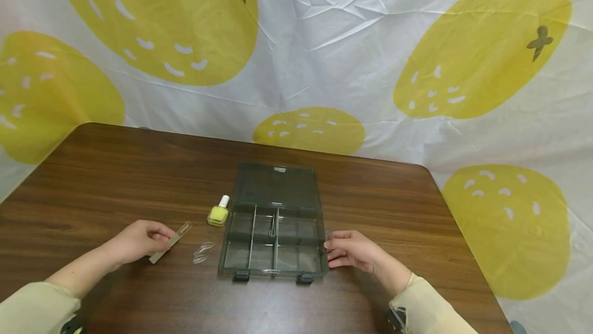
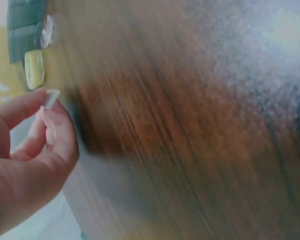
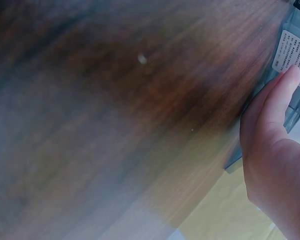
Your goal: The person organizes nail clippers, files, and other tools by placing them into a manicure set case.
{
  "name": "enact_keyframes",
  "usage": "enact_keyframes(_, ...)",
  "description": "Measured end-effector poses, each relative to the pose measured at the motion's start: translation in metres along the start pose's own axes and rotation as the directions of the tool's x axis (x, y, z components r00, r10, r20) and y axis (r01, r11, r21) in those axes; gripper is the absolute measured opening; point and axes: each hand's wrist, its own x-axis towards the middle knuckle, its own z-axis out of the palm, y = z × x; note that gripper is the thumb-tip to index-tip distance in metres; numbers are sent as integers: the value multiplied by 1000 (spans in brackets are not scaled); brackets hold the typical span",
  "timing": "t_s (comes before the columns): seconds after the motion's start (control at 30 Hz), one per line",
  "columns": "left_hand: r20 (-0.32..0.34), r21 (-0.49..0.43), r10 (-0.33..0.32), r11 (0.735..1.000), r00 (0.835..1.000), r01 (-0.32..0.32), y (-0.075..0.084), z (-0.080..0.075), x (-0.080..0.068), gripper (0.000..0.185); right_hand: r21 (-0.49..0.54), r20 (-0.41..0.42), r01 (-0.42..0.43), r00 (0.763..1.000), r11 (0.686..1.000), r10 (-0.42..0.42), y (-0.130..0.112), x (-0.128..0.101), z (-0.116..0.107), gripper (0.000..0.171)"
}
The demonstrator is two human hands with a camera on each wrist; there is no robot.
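Between thumb and fingertips, my left hand (image 1: pixel 141 241) pinches a thin flat beige strip (image 1: pixel 170 243) with a clear end, tilted over the table. Its exact kind I cannot tell. My right hand (image 1: pixel 354 252) touches the right side of a dark see-through organizer box (image 1: pixel 273 274), fingers mostly straight against the wall. A label (image 3: pixel 293 56) on the box lies under a fingertip in the right wrist view. The box lid (image 1: pixel 277 186) is folded back. Thin metal pieces (image 1: pixel 272 226) lie in its back middle compartment.
Left of the box stands a bottle of yellow nail polish (image 1: pixel 218 214) with a white cap. Clear curved plastic pieces (image 1: pixel 202 252) lie between the strip and the box. The wooden table (image 1: pixel 139 164) ends at a lemon-print cloth (image 1: pixel 324 66) behind.
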Motion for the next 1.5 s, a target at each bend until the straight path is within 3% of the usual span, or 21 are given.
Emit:
enact_keyframes(0.27, 128, -183, 5, 983, 992, 18, -1, -11, 2, 46, 14, 15, 7, 1000, 1000, -7, 0, 0, -2, 17)
enact_keyframes(0.43, 174, -274, 26, 961, 984, 23, 1, -12, 7, 51, 13, 12, 5, 1000, 1000, -6, 0, 0, -2, 18)
enact_keyframes(0.67, 216, -334, 41, 942, 976, 34, 8, -12, 15, 52, 8, 2, 1, 1000, 1000, -1, -1, 1, -3, 30)
enact_keyframes(0.93, 234, -353, 51, 935, 971, 35, 23, -10, 22, 48, 8, 4, -4, 1000, 1000, 4, -2, 3, -2, 24)
enact_keyframes(1.07, 244, -362, 53, 931, 968, 40, 28, -8, 24, 47, 17, 11, -8, 1000, 1000, 7, -1, 3, -2, 38)
enact_keyframes(1.27, 264, -391, 85, 920, 961, 26, 34, -4, 26, 49, 26, 24, -19, 1000, 999, 18, 1, 1, -4, 76)
enact_keyframes(1.5, 282, -409, 102, 912, 954, 23, 42, -1, 28, 49, 26, 30, -24, 999, 999, 24, 2, 1, -7, 78)
